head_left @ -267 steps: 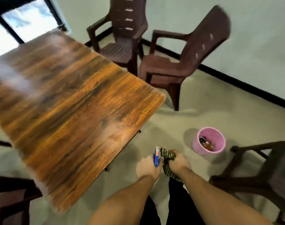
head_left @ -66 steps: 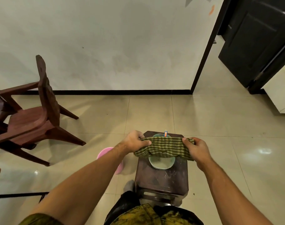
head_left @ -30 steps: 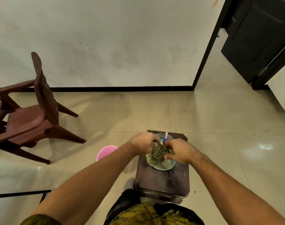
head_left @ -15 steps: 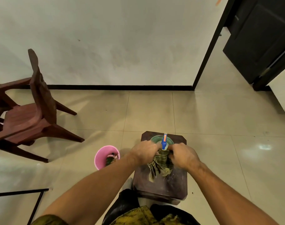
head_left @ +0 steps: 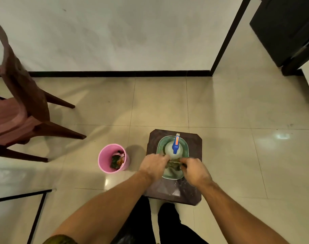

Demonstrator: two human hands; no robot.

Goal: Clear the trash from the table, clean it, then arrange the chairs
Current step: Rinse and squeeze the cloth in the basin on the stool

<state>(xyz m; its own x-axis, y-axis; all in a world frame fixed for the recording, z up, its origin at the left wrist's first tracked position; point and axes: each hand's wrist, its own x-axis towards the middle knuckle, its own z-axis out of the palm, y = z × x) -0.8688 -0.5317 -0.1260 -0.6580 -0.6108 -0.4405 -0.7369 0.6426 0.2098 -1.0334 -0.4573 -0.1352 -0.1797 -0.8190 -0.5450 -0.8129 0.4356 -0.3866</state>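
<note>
Green checked cloth (head_left: 174,165) bunched between your hands: left hand (head_left: 153,164) and right hand (head_left: 194,169) both have fingers curled tight onto it, knuckles up. Below your fingers the cloth hangs into a pale green basin (head_left: 161,143) on a dark stool (head_left: 174,192). Just beyond your fingertips, in the basin: spray bottle (head_left: 174,147) with a blue head. Left of your left fingers, on the floor: pink bin (head_left: 106,159) holding trash (head_left: 117,160). Far left: brown chair (head_left: 18,103).
</note>
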